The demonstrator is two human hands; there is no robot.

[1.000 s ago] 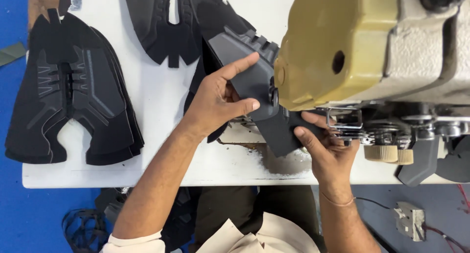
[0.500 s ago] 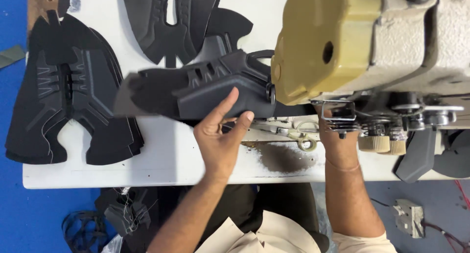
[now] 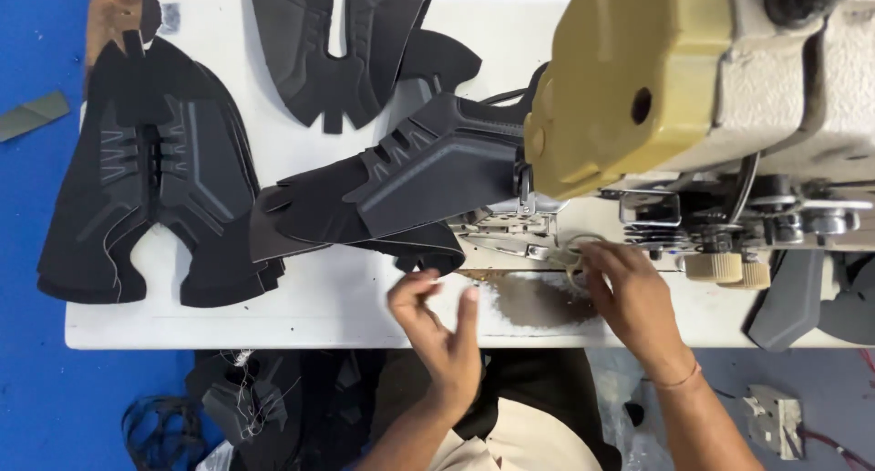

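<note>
A black shoe upper piece (image 3: 401, 184) lies across the white table (image 3: 301, 307), its right end under the head of the sewing machine (image 3: 693, 97). My left hand (image 3: 442, 325) hovers just below that piece, fingers apart, holding nothing. My right hand (image 3: 629, 298) rests at the machine's needle area, fingertips touching a small metal part by the presser foot (image 3: 547, 243); whether it grips anything is unclear.
A stack of black shoe uppers (image 3: 150, 188) lies at the table's left. Another black upper (image 3: 351, 51) sits at the far edge. More black pieces (image 3: 246, 398) hang below the table front. A worn dark patch (image 3: 538, 302) marks the tabletop. The floor is blue (image 3: 36, 362).
The upper has been swung leftward and laid flat from under the machine. My left hand has let go of it and dropped toward the table's front edge. My right hand stays near the needle.
</note>
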